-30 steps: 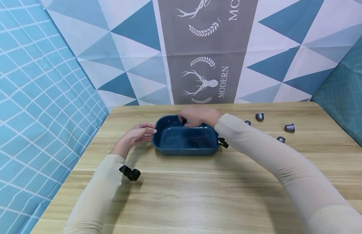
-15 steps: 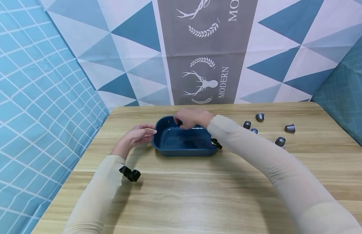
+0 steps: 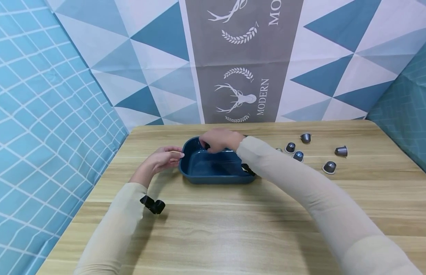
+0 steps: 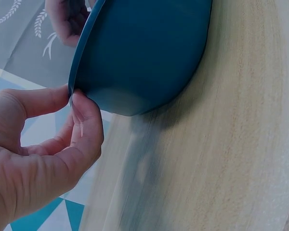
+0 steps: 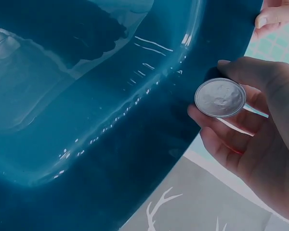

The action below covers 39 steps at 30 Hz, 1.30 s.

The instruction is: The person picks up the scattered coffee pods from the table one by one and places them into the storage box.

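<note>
A deep blue rectangular basin (image 3: 217,178) with rounded corners stands on the wooden table. My left hand (image 3: 163,157) pinches its left rim between thumb and index finger, as the left wrist view shows up close. Over the far rim, toward the basin's left end, is my right hand (image 3: 217,140). Between its thumb and fingers it holds a coffee capsule (image 5: 220,97), whose silvery foil lid faces the right wrist camera. In the head view that capsule is mostly hidden by the hand. Inside the basin, no capsules show in the visible part of the floor.
Several more capsules lie right of the basin: one upright capsule (image 3: 329,167) nearest me, a tipped capsule (image 3: 341,151) at the far right, and a bluish capsule (image 3: 298,156) beside my right sleeve (image 3: 302,187). A patterned cloth wall (image 3: 157,68) rises behind the table.
My right hand has moved left along the basin's far rim, with its forearm following and uncovering more capsules on the right. My left hand has stayed at the left rim.
</note>
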Each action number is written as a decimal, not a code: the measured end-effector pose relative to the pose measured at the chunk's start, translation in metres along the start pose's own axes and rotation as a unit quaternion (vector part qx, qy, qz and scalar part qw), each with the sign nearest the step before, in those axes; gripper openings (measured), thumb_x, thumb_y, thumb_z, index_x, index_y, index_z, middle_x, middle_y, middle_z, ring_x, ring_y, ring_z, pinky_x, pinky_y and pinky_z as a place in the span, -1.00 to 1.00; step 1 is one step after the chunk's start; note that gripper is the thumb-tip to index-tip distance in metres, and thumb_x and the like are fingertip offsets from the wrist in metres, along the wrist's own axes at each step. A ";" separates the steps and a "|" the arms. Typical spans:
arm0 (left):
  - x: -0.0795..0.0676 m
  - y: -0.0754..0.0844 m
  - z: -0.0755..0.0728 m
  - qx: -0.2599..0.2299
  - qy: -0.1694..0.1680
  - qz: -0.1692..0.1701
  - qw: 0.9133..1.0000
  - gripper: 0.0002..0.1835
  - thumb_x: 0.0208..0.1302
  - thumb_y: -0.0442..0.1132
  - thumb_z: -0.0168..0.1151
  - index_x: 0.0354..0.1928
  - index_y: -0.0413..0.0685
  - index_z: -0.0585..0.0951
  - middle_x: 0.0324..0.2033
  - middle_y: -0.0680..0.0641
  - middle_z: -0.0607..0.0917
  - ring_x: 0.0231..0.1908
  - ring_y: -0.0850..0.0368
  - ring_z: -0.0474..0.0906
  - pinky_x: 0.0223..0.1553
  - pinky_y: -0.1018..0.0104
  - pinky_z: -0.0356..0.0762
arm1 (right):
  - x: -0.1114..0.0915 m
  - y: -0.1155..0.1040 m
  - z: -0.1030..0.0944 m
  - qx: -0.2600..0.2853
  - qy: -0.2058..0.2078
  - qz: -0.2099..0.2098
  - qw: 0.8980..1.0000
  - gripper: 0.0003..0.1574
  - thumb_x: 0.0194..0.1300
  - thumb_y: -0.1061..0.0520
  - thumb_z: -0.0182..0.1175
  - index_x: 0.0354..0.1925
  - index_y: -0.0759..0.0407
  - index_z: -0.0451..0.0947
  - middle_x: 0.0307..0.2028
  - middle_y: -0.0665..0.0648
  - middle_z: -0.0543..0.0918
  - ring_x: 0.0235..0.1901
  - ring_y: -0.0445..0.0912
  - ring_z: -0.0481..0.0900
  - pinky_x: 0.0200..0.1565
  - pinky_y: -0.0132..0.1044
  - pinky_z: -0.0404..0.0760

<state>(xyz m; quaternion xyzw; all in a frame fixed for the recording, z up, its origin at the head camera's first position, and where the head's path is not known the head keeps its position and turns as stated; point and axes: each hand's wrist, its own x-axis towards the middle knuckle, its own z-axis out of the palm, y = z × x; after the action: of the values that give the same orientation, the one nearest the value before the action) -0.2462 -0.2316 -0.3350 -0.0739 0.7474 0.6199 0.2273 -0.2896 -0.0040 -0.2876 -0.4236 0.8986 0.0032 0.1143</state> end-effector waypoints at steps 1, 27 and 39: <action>0.000 0.000 0.000 0.001 0.000 0.000 1.000 -0.73 0.35 -0.31 0.12 0.05 -0.11 0.39 -0.42 0.13 0.56 -0.40 0.32 0.51 -0.28 0.51 0.56 | 0.001 -0.001 0.000 0.000 0.002 -0.003 1.000 -0.76 0.33 0.14 0.14 -0.04 0.12 0.50 -0.05 0.07 0.62 -0.16 -0.06 0.51 -0.01 -0.22 0.55; 0.001 0.000 -0.001 -0.013 -0.007 -0.007 1.000 -0.75 0.35 -0.30 0.12 0.03 -0.09 0.38 -0.38 0.10 0.54 -0.39 0.30 0.50 -0.30 0.49 0.54 | 0.034 -0.007 0.010 -0.031 0.021 -0.041 0.998 -0.76 0.24 0.21 0.22 -0.09 0.18 0.54 -0.09 0.12 0.66 -0.09 -0.03 0.59 0.03 -0.22 0.57; 0.002 -0.001 -0.002 -0.003 -0.003 0.002 1.000 -0.71 0.35 -0.29 0.13 0.07 -0.08 0.39 -0.36 0.11 0.52 -0.38 0.30 0.48 -0.27 0.49 0.54 | 0.044 -0.015 0.017 -0.036 0.002 -0.054 0.998 -0.75 0.27 0.21 0.21 -0.06 0.21 0.55 -0.08 0.14 0.66 -0.07 -0.03 0.60 0.05 -0.24 0.56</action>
<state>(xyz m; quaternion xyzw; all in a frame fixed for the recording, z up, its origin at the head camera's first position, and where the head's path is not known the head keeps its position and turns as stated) -0.2482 -0.2330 -0.3370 -0.0707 0.7453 0.6225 0.2280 -0.3022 -0.0453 -0.3122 -0.4753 0.8739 0.0290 0.0974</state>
